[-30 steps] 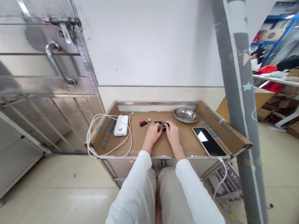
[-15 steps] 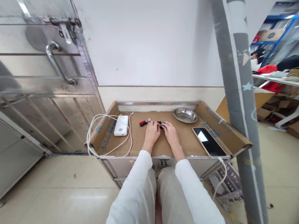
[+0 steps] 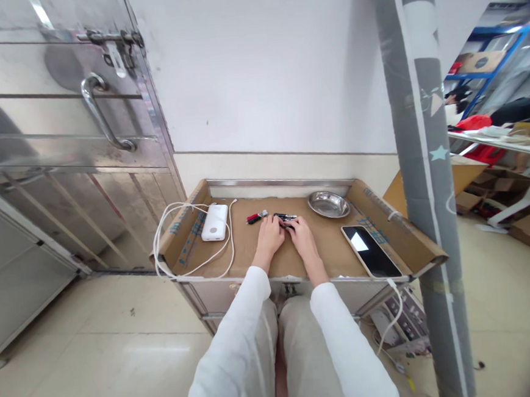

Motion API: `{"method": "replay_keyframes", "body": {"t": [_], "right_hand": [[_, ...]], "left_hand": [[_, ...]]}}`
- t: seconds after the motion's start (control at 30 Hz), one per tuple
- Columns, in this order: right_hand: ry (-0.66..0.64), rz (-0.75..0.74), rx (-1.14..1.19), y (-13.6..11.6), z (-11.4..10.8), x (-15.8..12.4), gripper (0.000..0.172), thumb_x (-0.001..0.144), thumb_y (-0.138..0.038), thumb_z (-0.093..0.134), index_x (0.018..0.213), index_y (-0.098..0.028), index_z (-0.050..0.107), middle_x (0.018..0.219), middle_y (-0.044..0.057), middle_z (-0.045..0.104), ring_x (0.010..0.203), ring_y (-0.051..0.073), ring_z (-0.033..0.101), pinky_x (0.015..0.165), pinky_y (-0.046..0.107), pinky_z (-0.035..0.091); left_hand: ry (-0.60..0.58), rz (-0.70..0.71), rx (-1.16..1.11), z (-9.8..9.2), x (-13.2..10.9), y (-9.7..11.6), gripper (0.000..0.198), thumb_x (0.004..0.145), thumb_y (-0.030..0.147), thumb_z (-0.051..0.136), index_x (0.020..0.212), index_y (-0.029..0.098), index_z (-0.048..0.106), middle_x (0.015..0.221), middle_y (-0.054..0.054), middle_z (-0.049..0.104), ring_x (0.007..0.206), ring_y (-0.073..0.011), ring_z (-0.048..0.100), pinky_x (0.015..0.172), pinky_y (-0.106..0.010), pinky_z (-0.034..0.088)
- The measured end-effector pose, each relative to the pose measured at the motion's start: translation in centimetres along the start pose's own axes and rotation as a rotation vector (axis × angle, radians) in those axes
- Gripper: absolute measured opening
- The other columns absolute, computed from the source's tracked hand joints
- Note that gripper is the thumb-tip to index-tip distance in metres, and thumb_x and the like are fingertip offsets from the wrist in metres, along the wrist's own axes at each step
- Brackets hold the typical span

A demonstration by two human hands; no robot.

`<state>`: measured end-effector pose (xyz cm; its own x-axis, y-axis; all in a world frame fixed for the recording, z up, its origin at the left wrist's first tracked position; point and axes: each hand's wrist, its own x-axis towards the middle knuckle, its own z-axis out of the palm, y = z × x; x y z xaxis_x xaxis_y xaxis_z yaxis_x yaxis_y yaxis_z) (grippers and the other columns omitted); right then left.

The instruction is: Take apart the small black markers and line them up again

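My left hand (image 3: 270, 233) and my right hand (image 3: 301, 235) are close together over the cardboard-covered table (image 3: 246, 249). The fingers of both are closed on a slim black pen (image 3: 287, 225), which lies across the small gap between them. Its ends are hidden by my fingers. Just behind my fingertips lie black pens (image 3: 286, 216) with shiny parts; I cannot tell how many. Left of them, by my left hand, a red pen and a black pen (image 3: 254, 217) lie side by side on the cardboard.
A white power bank (image 3: 214, 222) with a looped white cable (image 3: 232, 238) is on the left. To the right are a round metal dish (image 3: 328, 204) and a phone (image 3: 371, 251) with a cable. Raised cardboard sides edge the table. A grey wrapped column (image 3: 429, 179) stands close on the right.
My hands stay almost in place, with small finger movements. The black pen between them now shows more, and the black pens behind my fingers are less covered.
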<state>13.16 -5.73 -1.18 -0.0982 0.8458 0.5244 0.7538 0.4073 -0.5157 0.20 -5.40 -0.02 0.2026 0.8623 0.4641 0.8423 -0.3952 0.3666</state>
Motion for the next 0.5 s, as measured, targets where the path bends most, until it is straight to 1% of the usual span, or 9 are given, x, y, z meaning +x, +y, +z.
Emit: {"method": "replay_keyframes", "body": {"t": [0.2,0.5], "right_hand": [[0.005,-0.021,-0.024,0.21,0.15,-0.02,0.028,0.086,-0.017,0.042,0.101,-0.02,0.065,0.099,0.008,0.057,0.094,0.021,0.052,0.087,0.035,0.044],[-0.008,-0.049,-0.106,-0.2,-0.42,0.05,0.032,0.086,-0.012,0.036,0.1,-0.018,0.064,0.1,0.009,0.062,0.091,0.021,0.053,0.085,0.034,0.042]], "left_hand": [[-0.036,-0.008,0.001,-0.16,-0.1,0.13,0.012,0.082,0.013,0.046,0.092,0.017,0.053,0.099,-0.009,0.057,0.098,-0.0229,0.052,0.09,-0.037,0.041],[-0.046,0.0,0.029,0.51,0.12,-0.36,0.011,0.087,0.016,0.044,0.092,0.017,0.053,0.098,-0.009,0.058,0.096,-0.0218,0.053,0.088,-0.036,0.042]]}}
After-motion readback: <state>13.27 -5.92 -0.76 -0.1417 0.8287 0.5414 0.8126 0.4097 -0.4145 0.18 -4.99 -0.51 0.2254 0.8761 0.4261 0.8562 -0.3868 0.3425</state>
